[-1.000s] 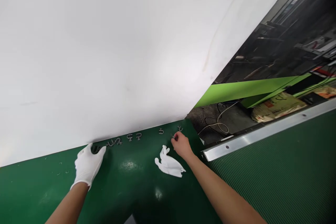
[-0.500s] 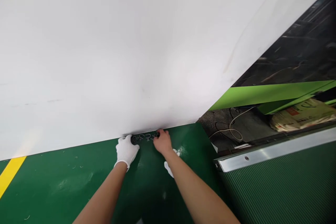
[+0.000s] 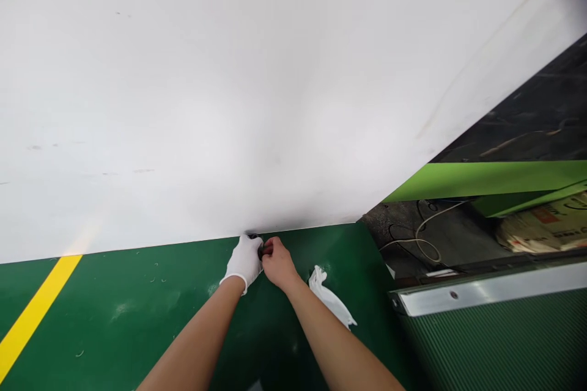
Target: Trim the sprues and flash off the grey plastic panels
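One loose white glove (image 3: 331, 298) lies nearest, on the green surface (image 3: 137, 317). Beyond it, the hands meet: the bare right hand (image 3: 279, 264), its grip unclear, touches small dark parts (image 3: 261, 251) that the gloved left hand (image 3: 244, 259) encloses beside the white panel (image 3: 275, 104). The apparent step is gathering these parts; the next move calls for a secure left-hand hold.

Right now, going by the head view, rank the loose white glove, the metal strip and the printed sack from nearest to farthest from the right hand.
From the right hand:
1. Loose white glove: just to its right, on the smooth green surface.
2. Metal strip: farther right, edging the ribbed surface.
3. Printed sack: far right, beyond the strip.
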A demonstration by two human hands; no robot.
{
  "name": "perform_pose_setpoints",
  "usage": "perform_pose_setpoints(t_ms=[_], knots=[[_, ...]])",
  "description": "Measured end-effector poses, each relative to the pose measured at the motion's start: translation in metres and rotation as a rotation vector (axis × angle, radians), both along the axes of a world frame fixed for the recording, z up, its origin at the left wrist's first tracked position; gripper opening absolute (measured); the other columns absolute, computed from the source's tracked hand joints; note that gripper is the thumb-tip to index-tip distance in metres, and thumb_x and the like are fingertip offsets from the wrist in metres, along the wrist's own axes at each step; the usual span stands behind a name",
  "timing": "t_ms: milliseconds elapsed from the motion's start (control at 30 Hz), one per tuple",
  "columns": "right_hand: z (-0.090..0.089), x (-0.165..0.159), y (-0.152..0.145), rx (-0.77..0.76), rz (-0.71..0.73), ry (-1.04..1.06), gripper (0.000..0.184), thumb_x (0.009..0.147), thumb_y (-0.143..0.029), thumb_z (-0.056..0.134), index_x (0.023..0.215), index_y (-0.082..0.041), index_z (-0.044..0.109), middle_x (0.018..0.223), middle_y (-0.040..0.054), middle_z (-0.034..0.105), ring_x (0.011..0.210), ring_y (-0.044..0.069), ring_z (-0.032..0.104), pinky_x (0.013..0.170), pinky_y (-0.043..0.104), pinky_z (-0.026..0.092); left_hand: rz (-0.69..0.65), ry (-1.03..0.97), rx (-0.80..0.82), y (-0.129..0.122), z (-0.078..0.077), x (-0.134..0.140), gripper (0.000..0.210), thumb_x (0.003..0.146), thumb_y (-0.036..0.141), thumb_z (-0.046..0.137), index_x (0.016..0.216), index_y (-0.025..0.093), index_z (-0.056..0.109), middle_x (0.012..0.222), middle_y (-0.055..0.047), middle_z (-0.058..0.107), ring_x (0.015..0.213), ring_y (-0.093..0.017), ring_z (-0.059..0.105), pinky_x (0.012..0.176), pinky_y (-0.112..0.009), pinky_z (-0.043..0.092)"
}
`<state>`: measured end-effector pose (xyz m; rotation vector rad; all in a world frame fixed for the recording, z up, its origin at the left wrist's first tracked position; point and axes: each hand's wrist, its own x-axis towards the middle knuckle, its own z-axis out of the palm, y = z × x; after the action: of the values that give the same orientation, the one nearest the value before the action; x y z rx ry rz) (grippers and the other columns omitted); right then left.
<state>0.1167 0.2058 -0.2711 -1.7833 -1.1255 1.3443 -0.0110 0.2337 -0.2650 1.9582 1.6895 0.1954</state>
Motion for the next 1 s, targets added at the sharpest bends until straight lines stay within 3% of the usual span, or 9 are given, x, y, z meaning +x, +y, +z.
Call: perform_pose_setpoints(t_ms=[133, 233, 400, 500, 567, 667, 767, 900, 1000], knots=[[0.0, 0.008, -0.009, -0.089, -0.175, 0.116, 0.023, 0.078, -0.013, 0.057, 0.099, -0.022, 0.059, 0.088, 0.0028, 0.066, 0.078, 0.02, 0.068, 0.072, 0.034, 0.052, -0.031, 0.074, -0.009, 0.002, 0.001, 0.006, 0.018, 0.07, 0.011, 0.068, 0.085, 0.02, 0.065, 0.113, -0.011, 0.058, 0.085, -0.025, 0.065, 0.074, -0.036, 0.049], [0.002, 0.012, -0.02, -0.169, -0.258, 0.292, 0.011, 0.082, -0.022, 0.06, 0.093, -0.02, 0.06, 0.084, 0.0016, 0.065, 0.065, 0.016, 0.067, 0.058, 0.028, 0.05, 0.005, 0.088, -0.005, 0.002, 0.012, 0.004, 0.012, 0.074, 0.008, 0.061, 0.077, 0.02, 0.058, 0.102, -0.009, 0.058, 0.078, -0.021, 0.062, 0.068, -0.034, 0.045], [0.014, 0.005, -0.039, -0.246, -0.345, 0.605, 0.037, 0.091, -0.055, 0.059, 0.098, -0.019, 0.063, 0.086, 0.005, 0.069, 0.072, 0.017, 0.069, 0.061, 0.028, 0.054, 0.06, 0.002, 0.032, -0.033, 0.044, 0.011, 0.018, 0.074, 0.005, 0.052, 0.075, 0.023, 0.049, 0.081, -0.002, 0.055, 0.074, -0.017, 0.056, 0.066, -0.029, 0.045], [0.022, -0.005, -0.051, -0.367, -0.334, 1.002, 0.05, 0.093, -0.068, 0.05, 0.096, -0.02, 0.064, 0.084, 0.0073, 0.071, 0.079, 0.023, 0.071, 0.066, 0.035, 0.058, -0.013, -0.212, 0.013, -0.072, 0.065, 0.021, 0.019, 0.079, 0.007, 0.053, 0.086, 0.022, 0.062, 0.098, -0.005, 0.067, 0.089, -0.019, 0.064, 0.083, -0.031, 0.053], [0.024, -0.008, -0.059, -0.423, -0.404, 1.224, 0.04, 0.093, -0.06, 0.056, 0.092, -0.021, 0.064, 0.082, 0.0055, 0.072, 0.08, 0.023, 0.072, 0.069, 0.035, 0.059, -0.037, -0.337, 0.029, -0.089, 0.079, 0.017, 0.026, 0.087, 0.015, 0.055, 0.107, 0.024, 0.07, 0.121, -0.008, 0.071, 0.11, -0.023, 0.066, 0.102, -0.037, 0.053], [0.021, -0.003, -0.071, -0.458, -0.536, 1.35, 0.023, 0.094, -0.041, 0.062, 0.094, -0.018, 0.067, 0.081, 0.006, 0.073, 0.077, 0.02, 0.072, 0.071, 0.032, 0.06, 0.157, -0.335, 0.145, -0.086, 0.088, -0.005, 0.031, 0.095, 0.028, 0.052, 0.12, 0.024, 0.071, 0.129, -0.008, 0.072, 0.118, -0.026, 0.066, 0.111, -0.041, 0.05], [0.016, 0.007, -0.083, -0.462, -0.56, 1.366, 0.022, 0.093, -0.038, 0.064, 0.095, -0.016, 0.067, 0.081, 0.0077, 0.073, 0.074, 0.017, 0.071, 0.069, 0.03, 0.06, 0.319, -0.202, 0.1, -0.064, 0.073, -0.028, 0.037, 0.091, 0.029, 0.057, 0.126, 0.02, 0.067, 0.129, -0.011, 0.07, 0.109, -0.027, 0.068, 0.106, -0.041, 0.053], [0.009, 0.018, -0.095, -0.399, -0.573, 1.267, 0.018, 0.09, -0.037, 0.066, 0.095, -0.02, 0.068, 0.081, 0.0058, 0.073, 0.073, 0.018, 0.07, 0.064, 0.03, 0.059, -0.079, 0.048, -0.051, -0.044, 0.03, -0.022, 0.085, 0.071, 0.009, 0.069, 0.153, 0.025, 0.051, 0.142, -0.018, 0.054, 0.123, -0.035, 0.06, 0.104, -0.046, 0.053], [0.004, 0.024, -0.101, -0.375, -0.537, 1.214, 0.021, 0.09, -0.039, 0.066, 0.096, -0.019, 0.068, 0.083, 0.0065, 0.074, 0.074, 0.018, 0.071, 0.061, 0.029, 0.057, -0.257, 0.202, -0.051, -0.04, 0.011, -0.003, 0.083, 0.068, 0.0, 0.063, 0.145, 0.03, 0.058, 0.137, -0.018, 0.054, 0.119, -0.04, 0.058, 0.088, -0.048, 0.057]])
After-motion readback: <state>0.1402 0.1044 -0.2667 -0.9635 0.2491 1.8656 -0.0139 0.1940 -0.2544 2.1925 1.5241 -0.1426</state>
